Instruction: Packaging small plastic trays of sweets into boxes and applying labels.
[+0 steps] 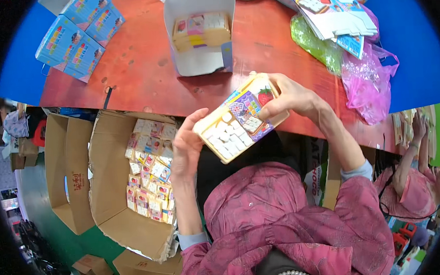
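Above the table's near edge, my right hand (295,96) grips a stack of flat packs (234,119), its thumb pressed on the top face. The top pack has a clear window over small white pieces, a purple printed panel and a strawberry picture. My left hand (186,141) is by the stack's left end, fingers extended and loosely apart; the stack hides part of this hand, so contact is unclear. Beyond both hands stands an open display box (201,64), white inside, with similar packs (202,31) stacked in it.
Closed blue boxes (78,38) sit at the far left of the red table (141,57). Flattened printed cartons (328,12) lie on green and pink plastic bags (369,82) at right. Below left, a large carton (109,168) holds many packs. Another person (411,187) works at right.
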Motion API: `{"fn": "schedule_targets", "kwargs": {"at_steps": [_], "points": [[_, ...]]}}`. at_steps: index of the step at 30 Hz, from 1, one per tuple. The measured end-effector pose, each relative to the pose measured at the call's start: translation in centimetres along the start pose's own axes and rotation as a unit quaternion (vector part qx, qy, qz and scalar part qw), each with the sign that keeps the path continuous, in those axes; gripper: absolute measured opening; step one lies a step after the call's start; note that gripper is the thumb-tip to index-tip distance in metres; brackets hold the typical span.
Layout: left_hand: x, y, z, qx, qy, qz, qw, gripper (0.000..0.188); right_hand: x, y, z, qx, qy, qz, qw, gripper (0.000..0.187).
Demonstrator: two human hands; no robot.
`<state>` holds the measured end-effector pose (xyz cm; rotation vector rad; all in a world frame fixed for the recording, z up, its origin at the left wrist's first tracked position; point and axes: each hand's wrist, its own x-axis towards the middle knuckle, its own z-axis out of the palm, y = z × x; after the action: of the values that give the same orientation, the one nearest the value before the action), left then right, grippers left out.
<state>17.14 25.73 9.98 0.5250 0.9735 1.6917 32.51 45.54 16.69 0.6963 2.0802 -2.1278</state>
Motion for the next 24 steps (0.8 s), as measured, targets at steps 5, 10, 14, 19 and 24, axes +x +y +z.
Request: {"fn": "schedule_targets", "kwargs": {"at_steps": [5,10,14,19,24], "points": [[1.9,-0.4,-0.6,0.089,-0.08,-0.137,0.983,0.09,1.7,1.4,0.7,-0.118,-0.09,0.041,0.988,0.059],[1.5,-2.8,1.6,0.233,-0.056,-0.095,0.966,0.067,3.5,2.1,1.2,-0.212,-0.111,0.107,0.965,0.072],[1.0,-4.1,3.1,-0.034,0.024,-0.081,0.996,0.047,1.1,2.9,1.2,-0.046,0.143,0.004,0.989,0.094],[1.2,-5.5,5.4,-0.117,0.103,0.059,0.986,0.05,-1.8,4.3,5.2,-0.095,0.103,-0.088,0.986,0.093],[0.8,-5.5,5.6,-0.145,0.097,0.08,0.981,0.065,-2.2,3.3,6.0,-0.201,0.142,-0.051,0.968,0.089]]}}
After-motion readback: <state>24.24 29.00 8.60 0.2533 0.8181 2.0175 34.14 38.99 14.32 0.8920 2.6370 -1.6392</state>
